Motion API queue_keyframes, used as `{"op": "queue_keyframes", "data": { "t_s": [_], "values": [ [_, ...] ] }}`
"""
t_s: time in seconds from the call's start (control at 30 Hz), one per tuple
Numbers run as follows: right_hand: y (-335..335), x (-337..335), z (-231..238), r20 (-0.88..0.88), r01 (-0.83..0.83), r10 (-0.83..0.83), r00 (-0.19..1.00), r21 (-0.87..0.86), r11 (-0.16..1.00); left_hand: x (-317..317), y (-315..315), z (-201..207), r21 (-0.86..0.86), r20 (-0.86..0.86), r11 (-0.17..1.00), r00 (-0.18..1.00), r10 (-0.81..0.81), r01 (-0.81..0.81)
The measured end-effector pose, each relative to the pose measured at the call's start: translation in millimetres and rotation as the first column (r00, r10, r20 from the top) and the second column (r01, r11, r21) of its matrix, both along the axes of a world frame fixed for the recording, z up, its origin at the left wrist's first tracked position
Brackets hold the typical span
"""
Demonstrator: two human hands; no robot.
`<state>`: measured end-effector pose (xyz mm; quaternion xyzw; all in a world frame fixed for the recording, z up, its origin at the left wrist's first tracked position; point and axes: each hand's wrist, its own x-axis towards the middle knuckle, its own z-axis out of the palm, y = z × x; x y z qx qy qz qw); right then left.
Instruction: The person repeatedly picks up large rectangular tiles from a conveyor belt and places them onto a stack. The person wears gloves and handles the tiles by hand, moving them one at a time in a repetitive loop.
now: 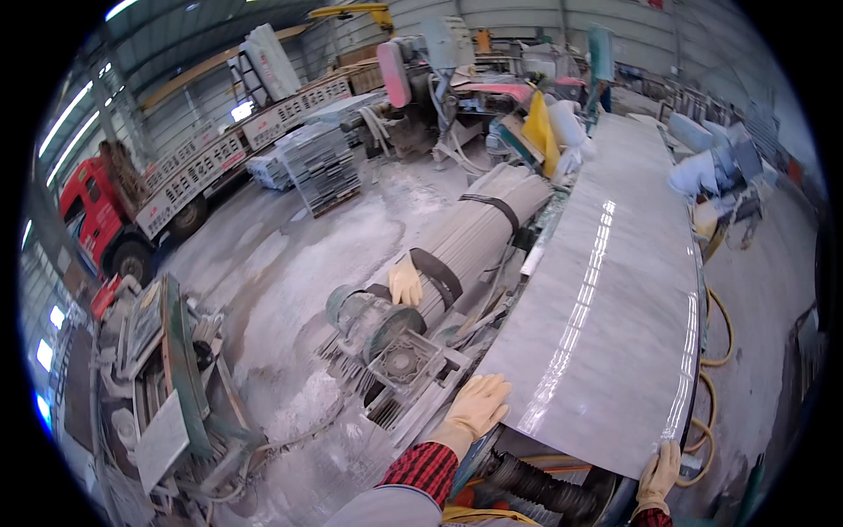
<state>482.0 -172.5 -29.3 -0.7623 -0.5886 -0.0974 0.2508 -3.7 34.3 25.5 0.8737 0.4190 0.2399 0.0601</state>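
A long, polished pale grey stone slab (580, 325) stretches away from me, with bright light streaks reflected on its top. My left hand (474, 411), in a cream rubber glove, grips the slab at its near left corner, fingers over the edge. At the near right corner my right hand (657, 476), gloved alike, is closed around the edge. The thumbs and undersides of both hands are hidden. Beneath the slab's near end shows a black ribbed hose (540, 483).
Left of the slab stand a dusty motor (373, 325) and a bundle of long strips (500, 211), with a loose glove (406, 281) on it. A yellow hose (722, 325) loops along the right side. Stacked slabs (320, 167) and a red truck (92, 206) stand farther left.
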Motion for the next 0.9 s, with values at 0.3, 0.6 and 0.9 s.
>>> {"op": "queue_keyframes", "data": {
  "t_s": [0.3,0.6,0.9],
  "values": [
    [-1.3,26.6,-0.7,-0.001,-0.062,0.062,0.998,-0.061,0.996,2.6,-1.3,-4.8,-0.014,-0.020,1.000,1.000,0.021,-0.022],
    [-1.2,4.3,-14.1,-0.041,0.037,-0.036,0.999,0.029,0.999,-6.9,-10.3,3.1,-0.052,-0.044,0.998,0.999,0.023,-0.025],
    [-5.6,0.9,-5.0,-0.027,0.032,-0.031,0.999,0.047,0.998,-3.5,-11.2,-1.3,0.014,0.002,1.000,1.000,0.027,-0.027]
  ]
}}
